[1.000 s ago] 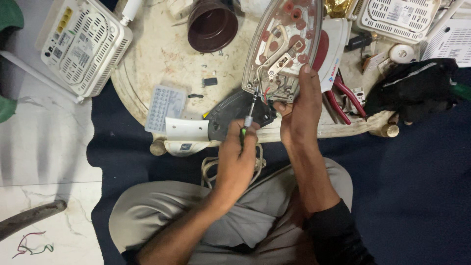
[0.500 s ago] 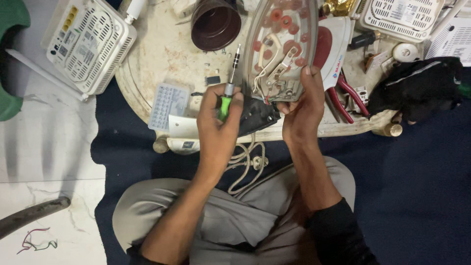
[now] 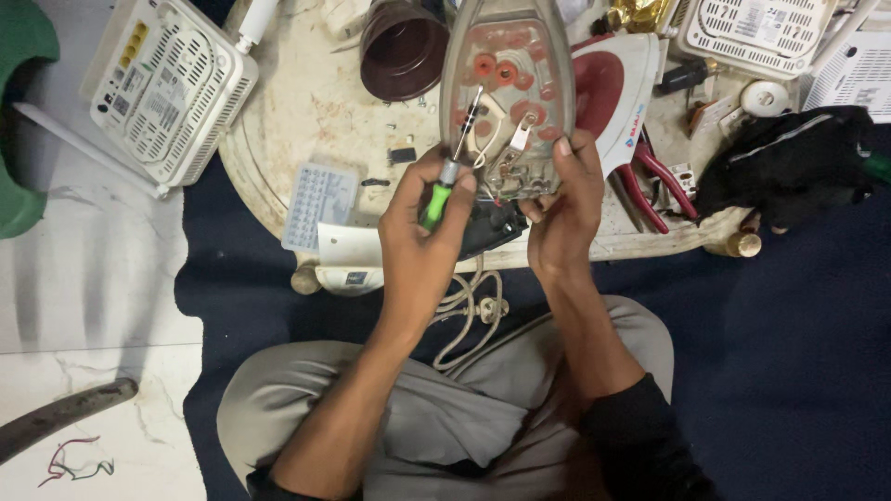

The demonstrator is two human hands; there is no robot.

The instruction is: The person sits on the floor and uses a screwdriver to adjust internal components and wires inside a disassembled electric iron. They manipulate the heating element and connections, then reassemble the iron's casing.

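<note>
Green-handled screwdriver (image 3: 444, 186) pinched in left fingers (image 3: 461, 186); tip on iron base (image 3: 506, 93).

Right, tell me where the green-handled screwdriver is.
In the head view, the green-handled screwdriver is in the left hand, centre frame, its tip on the opened iron base gripped by the right hand.

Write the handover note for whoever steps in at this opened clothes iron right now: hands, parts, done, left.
Left hand: grips the green-handled screwdriver, tip on the wiring inside.
Right hand: steadies the opened grey iron base by its rear end, over the round white table.
Done: red-and-white iron cover is off, beside the base.
Left: terminals exposed, cover not refitted; red-handled pliers lie to the right.
</note>
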